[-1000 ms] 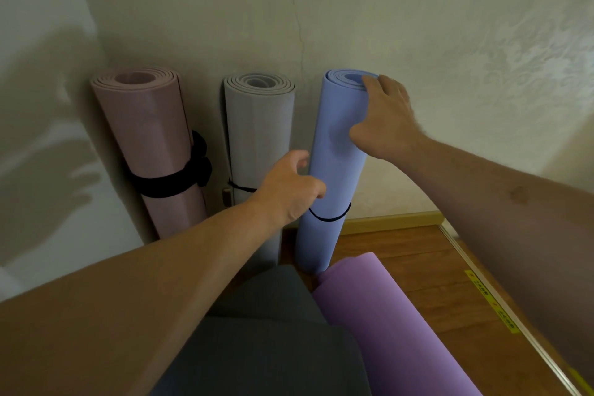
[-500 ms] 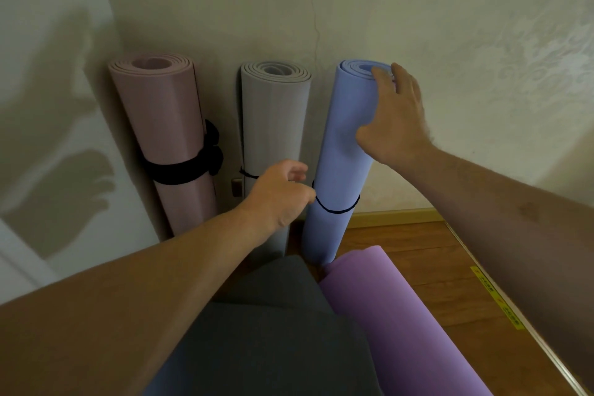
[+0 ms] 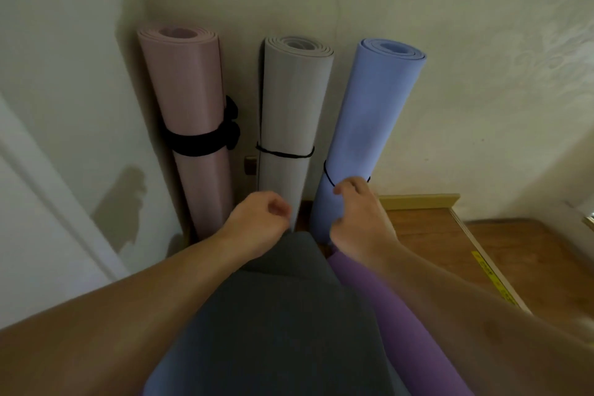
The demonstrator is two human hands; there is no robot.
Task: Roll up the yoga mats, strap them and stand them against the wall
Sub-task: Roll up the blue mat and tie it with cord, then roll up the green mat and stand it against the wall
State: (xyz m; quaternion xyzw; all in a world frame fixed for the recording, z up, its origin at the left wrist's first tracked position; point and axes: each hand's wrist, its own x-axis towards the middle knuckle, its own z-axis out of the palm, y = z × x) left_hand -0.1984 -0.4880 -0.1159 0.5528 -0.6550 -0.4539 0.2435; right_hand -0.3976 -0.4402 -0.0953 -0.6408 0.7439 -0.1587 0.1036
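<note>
**3 mats up, blue one leaning — watch it**

Both my hands are low, in front of the rolls. My left hand point(image 3: 257, 225) is loosely curled, fingers tucked in, holding nothing; it hangs in front of the foot of the grey mat point(image 3: 294, 125), and I can't tell if it touches. My right hand point(image 3: 360, 219) is loosely curled too, nothing in it, fingertips right at the blue mat point(image 3: 369, 138) near its thin black cord point(image 3: 328, 175). Contact or just beside? Can't tell, it's blurred.

The pink mat point(image 3: 189, 112) stands in the corner w/ a wide black strap point(image 3: 199, 143); the grey one stands next to it w/ a thin cord round the middle. The blue is upright but tilted, top toward the wall point(image 3: 450, 42), foot out on the wood floor point(image 3: 434, 235).

Risks, imo:
- Blue's lean is the weak pt. The foot may slide on smooth wood and the roll would drop sideways, prob onto the purple mat point(image 3: 401, 315) lying at my knees.
- The cord sits low on the blue roll, so the top layers could loosen and flare.
- A knock from either wrist would tip the grey or blue; they stand near each other, so one could take the other down.
- Purple roll shows no strap from here, so it's prob not done yet.
</note>
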